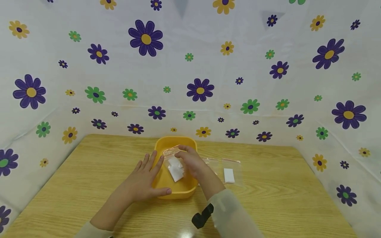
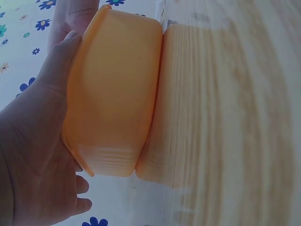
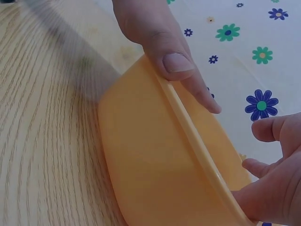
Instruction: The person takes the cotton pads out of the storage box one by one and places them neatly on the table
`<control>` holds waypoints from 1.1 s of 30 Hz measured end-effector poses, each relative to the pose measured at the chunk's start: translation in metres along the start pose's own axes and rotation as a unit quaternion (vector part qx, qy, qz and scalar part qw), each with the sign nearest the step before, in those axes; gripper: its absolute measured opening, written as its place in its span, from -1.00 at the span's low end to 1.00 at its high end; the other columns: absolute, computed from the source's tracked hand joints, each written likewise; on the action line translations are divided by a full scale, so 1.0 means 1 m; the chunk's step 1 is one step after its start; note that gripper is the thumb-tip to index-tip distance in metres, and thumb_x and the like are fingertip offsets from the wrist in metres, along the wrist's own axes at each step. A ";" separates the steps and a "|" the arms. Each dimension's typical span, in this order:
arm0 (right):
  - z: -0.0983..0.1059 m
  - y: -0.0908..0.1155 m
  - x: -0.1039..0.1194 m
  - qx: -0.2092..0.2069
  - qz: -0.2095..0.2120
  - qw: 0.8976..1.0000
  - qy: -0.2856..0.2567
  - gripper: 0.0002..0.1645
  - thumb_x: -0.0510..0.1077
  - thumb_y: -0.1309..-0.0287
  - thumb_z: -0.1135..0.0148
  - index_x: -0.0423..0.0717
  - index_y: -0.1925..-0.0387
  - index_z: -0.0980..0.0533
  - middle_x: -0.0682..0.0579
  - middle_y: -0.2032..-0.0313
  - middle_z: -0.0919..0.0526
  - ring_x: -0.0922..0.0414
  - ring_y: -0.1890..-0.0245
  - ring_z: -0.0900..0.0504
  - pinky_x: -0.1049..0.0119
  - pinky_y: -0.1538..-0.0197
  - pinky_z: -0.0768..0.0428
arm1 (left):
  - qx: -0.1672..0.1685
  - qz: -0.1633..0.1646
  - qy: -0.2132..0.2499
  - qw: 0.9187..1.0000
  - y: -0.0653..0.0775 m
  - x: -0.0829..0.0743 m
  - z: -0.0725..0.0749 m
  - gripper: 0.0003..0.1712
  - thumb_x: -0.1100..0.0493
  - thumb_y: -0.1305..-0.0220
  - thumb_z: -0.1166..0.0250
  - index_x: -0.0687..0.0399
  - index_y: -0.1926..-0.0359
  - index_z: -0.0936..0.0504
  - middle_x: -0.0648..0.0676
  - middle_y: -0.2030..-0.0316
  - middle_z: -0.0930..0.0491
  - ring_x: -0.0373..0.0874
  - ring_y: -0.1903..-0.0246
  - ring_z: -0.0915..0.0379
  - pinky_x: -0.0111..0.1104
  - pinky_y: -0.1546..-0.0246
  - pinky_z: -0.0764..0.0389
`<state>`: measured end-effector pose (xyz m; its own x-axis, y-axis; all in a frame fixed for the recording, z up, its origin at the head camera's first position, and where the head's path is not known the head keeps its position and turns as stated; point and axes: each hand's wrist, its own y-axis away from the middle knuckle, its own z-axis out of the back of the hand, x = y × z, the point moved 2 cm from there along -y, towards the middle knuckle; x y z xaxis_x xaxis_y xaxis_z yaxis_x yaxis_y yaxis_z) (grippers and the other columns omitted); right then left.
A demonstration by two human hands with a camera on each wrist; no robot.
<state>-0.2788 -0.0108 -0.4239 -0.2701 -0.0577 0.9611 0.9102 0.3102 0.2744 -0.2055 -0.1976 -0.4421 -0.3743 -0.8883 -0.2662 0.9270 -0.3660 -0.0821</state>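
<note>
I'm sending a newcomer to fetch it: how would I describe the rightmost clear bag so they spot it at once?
On the wooden table, find the yellow tub at the far edge. To the tub's right, the clear bag farthest from it is yours. Its white rectangle shows whole, while the right forearm partly hides the neighbouring bag.

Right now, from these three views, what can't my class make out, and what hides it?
Head view: part of the nearer clear plastic zip bag beside the yellow plastic tub; the person's right forearm covers it.
Head view: what the small white pieces in the tub are; too small to tell.
Left wrist view: the tub's inside; its outer wall hides it.
Right wrist view: some of the right hand's fingertips; the tub's rim hides them.
</note>
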 end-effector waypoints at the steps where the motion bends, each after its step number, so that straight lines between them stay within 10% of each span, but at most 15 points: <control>1: 0.000 -0.001 -0.001 -0.004 -0.003 1.000 0.002 -0.23 -0.13 -0.22 -0.22 -0.15 -0.44 -0.25 -0.26 -0.44 -0.22 -0.25 -0.46 -0.15 -0.25 -0.46 -0.11 | 0.001 0.000 0.000 1.000 0.000 0.000 0.000 0.34 -0.65 -0.06 -0.13 0.07 -0.59 0.07 0.30 -0.57 0.30 0.36 -0.53 0.36 0.25 -0.45 0.09; 6: -0.003 -0.003 -0.004 -0.009 -0.014 1.000 0.009 -0.24 -0.17 -0.26 -0.19 -0.19 -0.45 -0.22 -0.20 -0.23 -0.44 0.05 0.11 -0.58 0.24 0.03 -0.56 | 0.003 0.001 -0.001 1.000 0.000 -0.001 -0.001 0.33 -0.64 -0.06 -0.14 0.04 -0.60 0.09 0.30 -0.57 0.30 0.36 -0.52 0.34 0.25 -0.44 0.07; 10: -0.007 -0.003 -0.006 0.001 -0.015 1.000 0.000 -0.24 -0.23 -0.28 -0.16 -0.24 -0.46 -0.17 -0.01 0.26 -0.48 0.29 0.65 -0.18 0.46 0.50 -0.24 | 0.001 -0.001 0.001 1.000 0.000 -0.002 -0.001 0.33 -0.64 -0.06 -0.14 0.04 -0.59 0.08 0.29 -0.57 0.30 0.36 -0.52 0.34 0.25 -0.44 0.06; 19: -0.015 0.003 -0.012 0.013 0.039 0.989 0.140 -0.27 -0.24 -0.20 -0.28 -0.35 -0.37 -0.31 -0.17 0.07 -0.66 0.02 0.25 -0.70 0.22 0.16 -0.72 | -0.001 -0.003 -0.004 1.000 -0.002 -0.002 -0.001 0.34 -0.65 -0.05 -0.13 0.04 -0.59 0.08 0.28 -0.58 0.29 0.35 -0.53 0.34 0.26 -0.44 0.06; 33: -0.025 0.020 -0.007 0.035 0.092 0.934 0.343 -0.43 -0.29 -0.08 -0.37 0.03 -0.18 -0.58 0.00 0.18 -0.71 0.11 0.21 -0.63 0.24 0.20 -0.64 | -0.003 -0.004 -0.004 1.000 0.000 0.001 0.002 0.34 -0.66 -0.05 -0.12 0.07 -0.59 0.07 0.28 -0.58 0.29 0.36 -0.52 0.33 0.27 -0.43 0.04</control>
<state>-0.2510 -0.0283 -0.4247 0.1768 -0.5846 0.7918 0.8918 0.4356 0.1225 -0.2063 -0.1991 -0.4408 -0.3820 -0.8875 -0.2579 0.9240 -0.3716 -0.0899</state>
